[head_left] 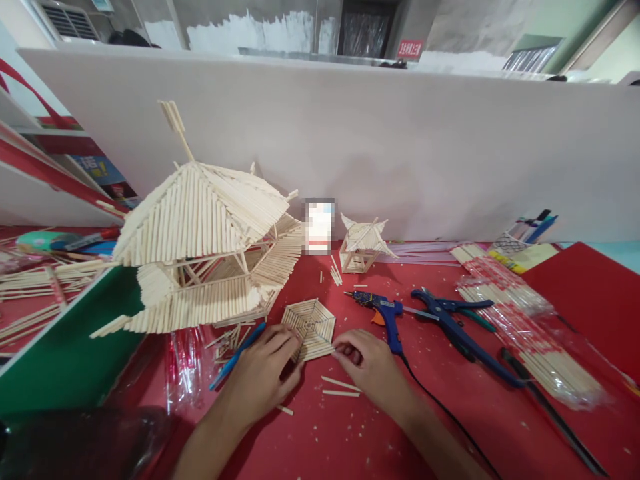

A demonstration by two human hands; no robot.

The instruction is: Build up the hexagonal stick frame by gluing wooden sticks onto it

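Far on the left, loose sticks (pixel 30 277) lie in rows on the red table (pixel 380 433). Next to them a green board (pixel 65 360) leans at the table's edge. Behind it stands a big stick pagoda (pixel 205 247). It has two roofs, one over the other, and a pole on top. It looks almost whole, though its lower side looks open, with bare posts showing.

In front of it a blue pen (pixel 237 355) lies on the table, just beside the left hand (pixel 263 377). The left hand is curled, and its fingertips press on the near left edge of a flat six-sided stick piece (pixel 310 327). This piece lies flat on the table, in the middle, between both hands. Its sticks go round in rings, and it looks filled in.

The right hand (pixel 367 363) has its fingers bent narrow at the near right edge of the piece. I cannot tell if it pinches a small stick there. Two short sticks (pixel 340 388) lie loose just below the hands, so I think there is more gluing left to do.

Farther back stands a small stick house (pixel 363 247), which looks done. To the right a blue glue gun (pixel 385 313) rests near the right hand, with its black cord trailing away. Then come blue pliers (pixel 460 323), and last, packs of fresh sticks (pixel 520 327), unopened as far as I can see.
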